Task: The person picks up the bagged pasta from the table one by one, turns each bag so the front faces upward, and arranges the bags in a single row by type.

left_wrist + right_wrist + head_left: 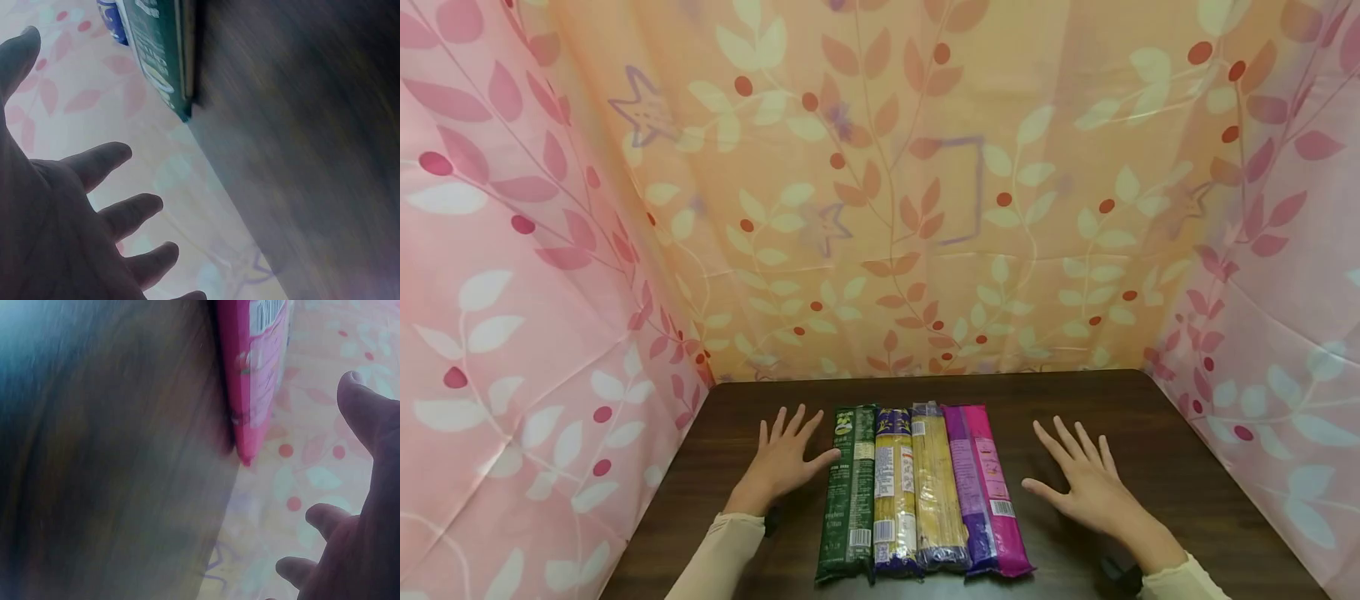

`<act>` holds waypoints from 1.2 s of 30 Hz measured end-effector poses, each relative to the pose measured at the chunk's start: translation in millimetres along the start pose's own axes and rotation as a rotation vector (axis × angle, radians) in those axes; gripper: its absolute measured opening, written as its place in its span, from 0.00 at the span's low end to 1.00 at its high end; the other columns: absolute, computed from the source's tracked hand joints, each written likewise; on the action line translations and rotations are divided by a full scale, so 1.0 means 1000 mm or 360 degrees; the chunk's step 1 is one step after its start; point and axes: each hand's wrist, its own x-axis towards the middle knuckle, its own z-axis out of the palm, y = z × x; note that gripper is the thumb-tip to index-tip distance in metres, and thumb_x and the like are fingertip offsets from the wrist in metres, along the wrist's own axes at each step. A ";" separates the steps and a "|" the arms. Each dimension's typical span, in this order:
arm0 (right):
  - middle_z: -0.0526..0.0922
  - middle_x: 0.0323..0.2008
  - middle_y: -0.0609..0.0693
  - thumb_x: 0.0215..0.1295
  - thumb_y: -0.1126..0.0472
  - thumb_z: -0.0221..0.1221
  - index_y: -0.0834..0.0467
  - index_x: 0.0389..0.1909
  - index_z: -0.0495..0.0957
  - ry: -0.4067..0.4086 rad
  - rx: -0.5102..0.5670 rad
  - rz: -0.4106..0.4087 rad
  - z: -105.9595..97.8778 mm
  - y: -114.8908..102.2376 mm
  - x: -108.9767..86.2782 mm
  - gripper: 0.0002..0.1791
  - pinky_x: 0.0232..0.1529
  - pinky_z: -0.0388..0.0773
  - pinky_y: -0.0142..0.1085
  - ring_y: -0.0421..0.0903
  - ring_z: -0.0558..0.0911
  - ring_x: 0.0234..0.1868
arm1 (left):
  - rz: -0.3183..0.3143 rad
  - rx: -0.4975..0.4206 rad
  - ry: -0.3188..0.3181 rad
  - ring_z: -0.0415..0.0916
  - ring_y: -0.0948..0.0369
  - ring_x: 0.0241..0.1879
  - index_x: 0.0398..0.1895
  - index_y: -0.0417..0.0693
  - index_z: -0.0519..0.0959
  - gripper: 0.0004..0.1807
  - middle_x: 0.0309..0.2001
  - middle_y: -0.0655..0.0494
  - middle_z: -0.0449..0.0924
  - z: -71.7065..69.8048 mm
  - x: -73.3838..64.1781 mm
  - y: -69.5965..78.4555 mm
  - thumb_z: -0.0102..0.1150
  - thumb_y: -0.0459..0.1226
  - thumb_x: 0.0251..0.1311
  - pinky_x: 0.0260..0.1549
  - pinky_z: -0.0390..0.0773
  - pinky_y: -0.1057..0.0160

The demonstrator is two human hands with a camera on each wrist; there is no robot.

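Observation:
Long packets that look like dried noodles or pasta lie side by side on the table. At the left is a green packet [850, 500], seen edge-on in the left wrist view. Beside it come a yellow packet with dark blue ends [895, 500] and a clear packet of pale yellow sticks [938, 492]. A pink and purple packet [992, 500] forms the right end of the row. My left hand [782, 460] is spread with its thumb tip at the green packet's left edge. To the right of the pink packet, my right hand [1092, 490] is spread, holding nothing.
A dark brown wooden table [760, 550] carries the row. Behind it hangs an orange leaf-patterned curtain [880, 275]. Pink patterned curtains flank it on the left [550, 333] and right [1285, 350]. A dark band shows at each wrist.

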 end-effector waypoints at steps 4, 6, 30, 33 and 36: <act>0.49 0.85 0.66 0.71 0.32 0.65 0.41 0.88 0.50 0.0024 0.0006 -0.0036 0.002 -0.008 -0.003 0.52 0.77 0.16 0.67 0.76 0.44 0.83 | 0.0049 -0.0007 0.0001 0.34 0.34 0.85 0.87 0.58 0.58 0.51 0.87 0.41 0.46 0.003 0.006 0.010 0.54 0.72 0.70 0.76 0.31 0.24; 0.49 0.85 0.65 0.72 0.33 0.65 0.39 0.88 0.50 0.0026 0.0004 -0.0043 0.003 -0.011 -0.005 0.52 0.77 0.16 0.66 0.75 0.44 0.83 | 0.0069 -0.0006 0.0004 0.34 0.35 0.85 0.87 0.57 0.59 0.51 0.87 0.42 0.47 0.004 0.009 0.016 0.55 0.72 0.70 0.76 0.32 0.24; 0.55 0.85 0.62 0.68 0.30 0.67 0.38 0.87 0.56 0.0075 0.0055 -0.0127 0.019 -0.041 -0.029 0.51 0.80 0.17 0.61 0.76 0.51 0.82 | 0.0242 0.0016 -0.0085 0.37 0.39 0.86 0.88 0.64 0.57 0.49 0.87 0.46 0.47 0.011 0.042 0.073 0.50 0.74 0.70 0.79 0.38 0.28; 0.53 0.85 0.62 0.68 0.29 0.66 0.38 0.87 0.55 0.0043 0.0083 -0.0121 0.021 -0.043 -0.031 0.52 0.80 0.17 0.62 0.75 0.50 0.82 | 0.0259 0.0030 -0.0092 0.37 0.39 0.86 0.87 0.64 0.58 0.49 0.87 0.47 0.48 0.012 0.046 0.080 0.51 0.73 0.70 0.79 0.38 0.28; 0.53 0.85 0.61 0.68 0.30 0.66 0.38 0.87 0.55 0.0028 0.0095 -0.0126 0.024 -0.047 -0.034 0.52 0.80 0.20 0.64 0.75 0.50 0.82 | 0.0272 0.0055 -0.0106 0.38 0.39 0.86 0.88 0.64 0.57 0.49 0.87 0.47 0.48 0.014 0.048 0.088 0.50 0.74 0.71 0.79 0.39 0.29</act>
